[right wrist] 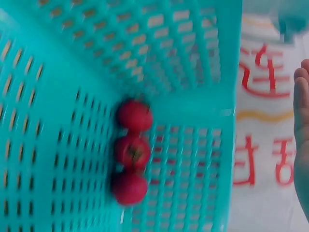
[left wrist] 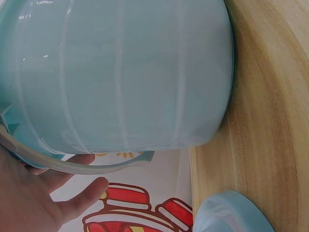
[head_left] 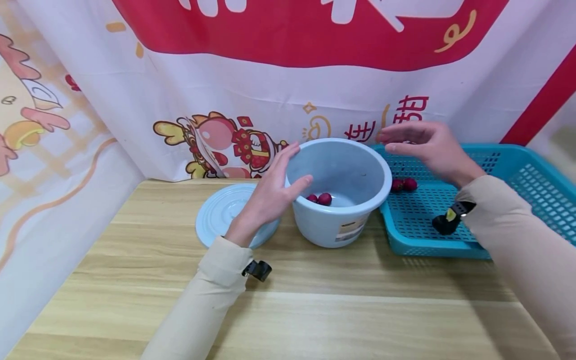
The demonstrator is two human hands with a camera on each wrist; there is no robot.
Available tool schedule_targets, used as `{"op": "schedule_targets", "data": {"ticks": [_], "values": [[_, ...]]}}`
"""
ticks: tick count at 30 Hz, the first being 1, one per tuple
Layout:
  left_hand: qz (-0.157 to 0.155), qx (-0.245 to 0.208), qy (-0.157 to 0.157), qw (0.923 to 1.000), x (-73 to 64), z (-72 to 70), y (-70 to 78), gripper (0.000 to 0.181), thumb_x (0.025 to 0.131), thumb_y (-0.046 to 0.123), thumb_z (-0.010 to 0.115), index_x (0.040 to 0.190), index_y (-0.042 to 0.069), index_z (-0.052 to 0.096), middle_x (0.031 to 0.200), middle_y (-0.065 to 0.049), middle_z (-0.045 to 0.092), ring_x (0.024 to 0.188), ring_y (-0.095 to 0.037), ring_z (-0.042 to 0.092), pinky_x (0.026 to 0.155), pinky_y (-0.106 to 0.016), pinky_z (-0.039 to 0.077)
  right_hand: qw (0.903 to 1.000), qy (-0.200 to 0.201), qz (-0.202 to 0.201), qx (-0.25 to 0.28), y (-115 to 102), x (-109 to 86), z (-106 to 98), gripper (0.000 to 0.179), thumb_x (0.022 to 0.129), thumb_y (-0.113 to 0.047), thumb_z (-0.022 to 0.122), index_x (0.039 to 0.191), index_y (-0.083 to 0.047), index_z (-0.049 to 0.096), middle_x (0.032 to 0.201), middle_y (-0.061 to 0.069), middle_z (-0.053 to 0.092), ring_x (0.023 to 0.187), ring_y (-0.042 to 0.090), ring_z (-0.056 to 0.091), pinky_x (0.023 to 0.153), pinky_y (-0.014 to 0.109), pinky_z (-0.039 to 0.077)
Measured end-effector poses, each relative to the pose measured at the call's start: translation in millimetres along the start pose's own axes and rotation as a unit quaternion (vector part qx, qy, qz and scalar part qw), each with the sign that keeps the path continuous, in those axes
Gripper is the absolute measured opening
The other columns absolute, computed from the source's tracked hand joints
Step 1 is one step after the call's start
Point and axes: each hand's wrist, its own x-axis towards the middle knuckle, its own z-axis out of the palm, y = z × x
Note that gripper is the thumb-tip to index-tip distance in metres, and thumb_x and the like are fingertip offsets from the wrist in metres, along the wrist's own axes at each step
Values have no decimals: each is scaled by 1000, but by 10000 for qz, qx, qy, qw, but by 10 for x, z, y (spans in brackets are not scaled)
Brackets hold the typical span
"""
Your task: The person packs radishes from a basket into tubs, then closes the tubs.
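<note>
A light blue plastic bucket point(head_left: 315, 225) stands on the table with small round red fruits point(head_left: 325, 199) on its bottom. My left hand point(head_left: 270, 192) is at the bucket's left rim, fingers extended and thumb apart. In the left wrist view the bucket's carrying handle point(left wrist: 87, 169) passes in front of that hand. Over the back left corner of a teal perforated basket point(head_left: 441, 248), close to the bucket's right rim, my right hand point(head_left: 432, 147) is raised with fingers extended and nothing held. Three more red fruits point(right wrist: 133, 151) lie together in that basket, blurred in the right wrist view.
A round light blue lid point(head_left: 213, 215) lies on the wooden table point(head_left: 315, 320) left of the bucket, partly behind my left hand. A printed red and white cloth point(head_left: 252, 90) hangs along the back. The basket sits right beside the bucket.
</note>
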Motion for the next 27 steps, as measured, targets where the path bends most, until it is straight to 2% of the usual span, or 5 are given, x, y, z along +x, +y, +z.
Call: {"op": "schedule_targets", "data": {"ticks": [8, 11, 17, 22, 27], "values": [[-40, 41, -5, 10000, -20, -14, -6, 79, 101, 50, 59, 167, 20, 30, 177, 10, 22, 162, -23, 30, 124, -63, 38, 9980, -10, 510, -377, 258, -68, -236, 62, 95, -37, 79, 153, -26, 59, 147, -4, 66, 121, 7, 64, 85, 19, 61], [-79, 49, 22, 10000, -36, -32, -14, 78, 101, 49, 59, 167, 21, 31, 177, 10, 22, 162, -22, 29, 124, -63, 38, 9950, -129, 831, -529, 342, -51, -284, 66, 94, -44, 79, 154, -28, 57, 148, -4, 65, 121, 6, 64, 94, 28, 61], [-18, -4, 22, 10000, -30, -27, -28, 77, 101, 49, 58, 167, 21, 31, 177, 9, 23, 161, -22, 30, 124, -63, 38, 9856, -640, 1407, -679, 531, -30, -369, 76, 91, -52, 78, 158, -26, 51, 157, 6, 56, 137, 25, 54, 112, 64, 50], [-17, -6, 10, 10000, -22, -6, -20, 79, 100, 50, 59, 167, 20, 31, 177, 9, 23, 162, -22, 29, 125, -63, 37, 9765, -1109, 1641, -850, 698, -28, -391, 76, 95, -45, 77, 160, -19, 47, 163, 17, 48, 147, 42, 43, 111, 72, 47], [-22, 3, -6, 10000, -13, 5, -4, 79, 100, 51, 59, 167, 20, 31, 177, 10, 22, 162, -22, 29, 124, -64, 37, 9709, -1352, 1685, -1034, 803, -24, -411, 69, 99, -35, 75, 159, -13, 48, 162, 24, 47, 148, 48, 38, 111, 75, 43]]}}
